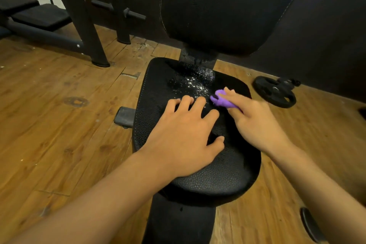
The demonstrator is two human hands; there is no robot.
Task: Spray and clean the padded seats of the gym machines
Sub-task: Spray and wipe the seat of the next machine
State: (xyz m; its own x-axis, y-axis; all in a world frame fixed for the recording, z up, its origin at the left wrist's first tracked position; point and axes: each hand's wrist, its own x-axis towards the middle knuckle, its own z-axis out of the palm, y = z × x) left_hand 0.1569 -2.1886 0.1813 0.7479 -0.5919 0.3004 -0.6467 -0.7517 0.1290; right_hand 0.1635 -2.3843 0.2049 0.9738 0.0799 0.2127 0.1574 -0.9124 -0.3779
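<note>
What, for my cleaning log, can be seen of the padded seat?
The padded seat is black, with a pebbled leather-like cover and pale stitching along its left edge. It has rounded corners and lies level below the upright backrest. Spray droplets glisten on its far middle. The left hand rests flat on it, fingers spread. The right hand holds a bunched purple cloth against its far right part.

Partly hidden, partly out of frame
The right hand (255, 123), slightly blurred, hides most of the purple cloth (217, 97); the left hand (184, 140) covers the middle of the seat (223, 176); the back pad (217, 6) runs past the top edge.
</note>
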